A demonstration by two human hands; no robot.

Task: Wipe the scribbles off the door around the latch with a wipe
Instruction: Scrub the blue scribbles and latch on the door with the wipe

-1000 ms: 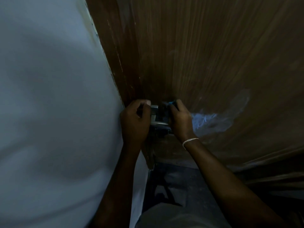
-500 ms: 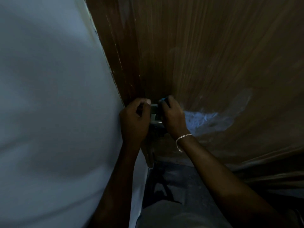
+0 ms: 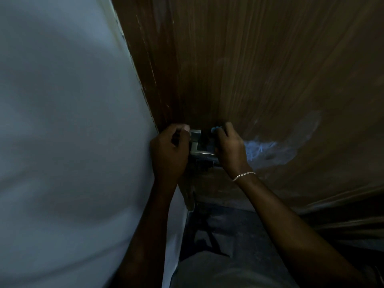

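A brown wooden door (image 3: 259, 65) fills the upper right. On its left edge sits a metal latch (image 3: 197, 143). My left hand (image 3: 169, 151) grips the latch's left end with curled fingers. My right hand (image 3: 229, 148), with a thin bracelet on the wrist, presses a bluish wipe (image 3: 216, 129) against the door just right of the latch; only a corner of the wipe shows above the fingers. Pale blue scribbles and a whitish smear (image 3: 268, 151) spread across the wood to the right of that hand.
A pale wall (image 3: 62, 132) covers the left half, meeting the door frame (image 3: 145, 84). Below the door lies dark floor (image 3: 230, 231). The scene is dim.
My right hand with the wipe slid left toward the latch, then shifted slightly right again. The left hand has stayed on the latch.
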